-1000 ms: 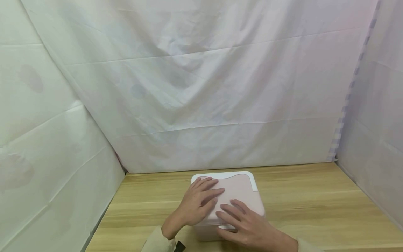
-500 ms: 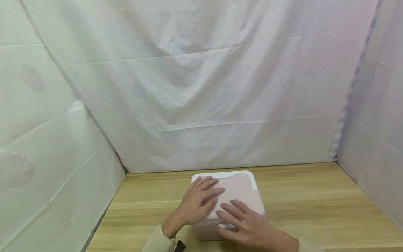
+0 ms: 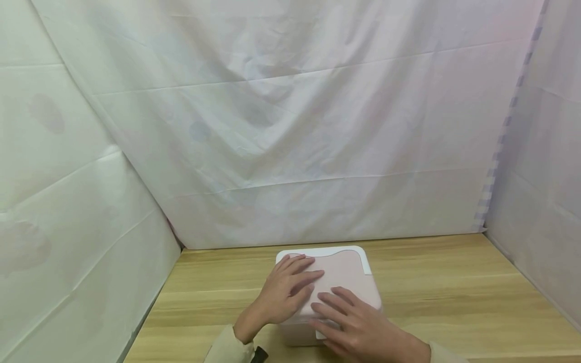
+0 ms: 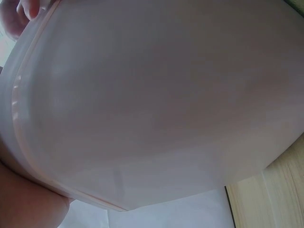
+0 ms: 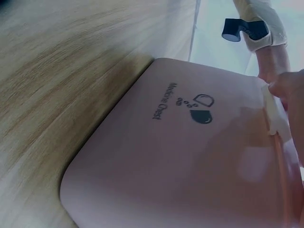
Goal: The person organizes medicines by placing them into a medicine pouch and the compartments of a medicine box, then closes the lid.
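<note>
A pale pink medicine chest (image 3: pixel 345 272) with a white carry handle (image 3: pixel 333 251) around the back of its lid stands on the table. My left hand (image 3: pixel 287 292) rests on the left part of the lid, fingers spread. At the front right, my right hand (image 3: pixel 351 322) lays its fingers over the lid's near edge. Its thumb is at the white front latch (image 5: pixel 274 110), which lies along the lid seam in the right wrist view. The chest's front bears the printed words "Medicine Chest" (image 5: pixel 165 100). The lid is down.
The wood-grain table (image 3: pixel 445 292) extends to both sides of the chest. White cloth (image 3: pixel 290 126) hangs behind it and along both sides. A small black device (image 5: pixel 244 29) is strapped to the left wrist by the light sleeve.
My right thumb has moved slightly downward at the front latch, and the white latch now shows lower against the chest's front. My left hand and the chest have stayed in place.
</note>
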Demonstrator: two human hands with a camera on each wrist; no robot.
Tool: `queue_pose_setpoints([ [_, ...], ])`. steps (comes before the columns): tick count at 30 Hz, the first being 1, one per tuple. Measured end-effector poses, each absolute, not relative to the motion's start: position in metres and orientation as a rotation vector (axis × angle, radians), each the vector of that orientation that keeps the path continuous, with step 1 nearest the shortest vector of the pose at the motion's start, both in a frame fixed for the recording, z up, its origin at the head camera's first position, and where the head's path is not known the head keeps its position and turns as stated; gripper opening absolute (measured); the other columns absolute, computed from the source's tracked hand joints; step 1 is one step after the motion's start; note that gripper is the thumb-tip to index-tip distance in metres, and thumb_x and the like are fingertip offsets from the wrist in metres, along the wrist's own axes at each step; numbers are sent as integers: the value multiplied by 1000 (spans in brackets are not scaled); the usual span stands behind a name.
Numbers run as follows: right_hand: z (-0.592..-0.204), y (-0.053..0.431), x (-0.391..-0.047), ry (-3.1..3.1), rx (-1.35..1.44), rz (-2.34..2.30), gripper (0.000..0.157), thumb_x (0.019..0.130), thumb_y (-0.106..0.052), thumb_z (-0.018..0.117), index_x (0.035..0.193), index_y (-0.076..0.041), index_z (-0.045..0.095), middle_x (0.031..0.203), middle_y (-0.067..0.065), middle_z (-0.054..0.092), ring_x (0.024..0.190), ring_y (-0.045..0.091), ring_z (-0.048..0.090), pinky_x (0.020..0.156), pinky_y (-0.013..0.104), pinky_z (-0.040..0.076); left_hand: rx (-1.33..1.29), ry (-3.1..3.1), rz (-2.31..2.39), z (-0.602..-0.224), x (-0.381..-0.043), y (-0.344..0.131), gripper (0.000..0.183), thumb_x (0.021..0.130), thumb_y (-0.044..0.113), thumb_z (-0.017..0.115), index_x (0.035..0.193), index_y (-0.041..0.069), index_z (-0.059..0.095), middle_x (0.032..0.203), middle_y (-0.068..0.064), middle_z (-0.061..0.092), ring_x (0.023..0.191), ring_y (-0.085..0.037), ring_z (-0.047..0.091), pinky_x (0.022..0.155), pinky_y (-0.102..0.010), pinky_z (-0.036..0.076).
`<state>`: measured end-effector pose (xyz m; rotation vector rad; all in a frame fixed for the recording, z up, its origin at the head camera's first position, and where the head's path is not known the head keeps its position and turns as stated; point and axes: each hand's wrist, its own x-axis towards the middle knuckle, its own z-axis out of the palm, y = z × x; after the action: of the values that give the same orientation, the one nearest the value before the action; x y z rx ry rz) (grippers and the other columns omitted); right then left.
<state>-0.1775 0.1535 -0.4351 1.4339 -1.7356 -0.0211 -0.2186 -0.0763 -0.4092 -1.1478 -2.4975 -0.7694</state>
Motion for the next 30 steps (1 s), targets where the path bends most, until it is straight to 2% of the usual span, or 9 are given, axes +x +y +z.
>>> queue_pose_setpoints([
  [14, -432, 151, -176, -1690, 1419, -3, 30, 105, -29, 46, 116, -17, 71, 121, 11, 64, 107, 30, 63, 83, 47, 53, -1148, -2516, -767, -411, -219, -76, 35, 97, 26, 54, 130, 23, 67, 145, -5, 54, 140, -28, 41, 117, -58, 22],
  [21, -434, 148, -178, -1663, 1407, -39, 30, 101, -33, 51, 114, -15, 71, 120, 12, 65, 109, 32, 62, 85, 49, 53, -1143, -2522, -759, -411, -219, -76, 36, 97, 25, 53, 130, 24, 67, 145, -4, 54, 141, -28, 40, 117, -57, 22],
  [30, -437, 148, -177, -1704, 1392, 3, 29, 103, -29, 48, 115, -18, 71, 122, 11, 64, 111, 31, 61, 87, 48, 51, -1144, -2524, -761, -410, -219, -76, 36, 97, 25, 53, 130, 24, 67, 145, -4, 54, 141, -27, 40, 118, -57, 21],
])
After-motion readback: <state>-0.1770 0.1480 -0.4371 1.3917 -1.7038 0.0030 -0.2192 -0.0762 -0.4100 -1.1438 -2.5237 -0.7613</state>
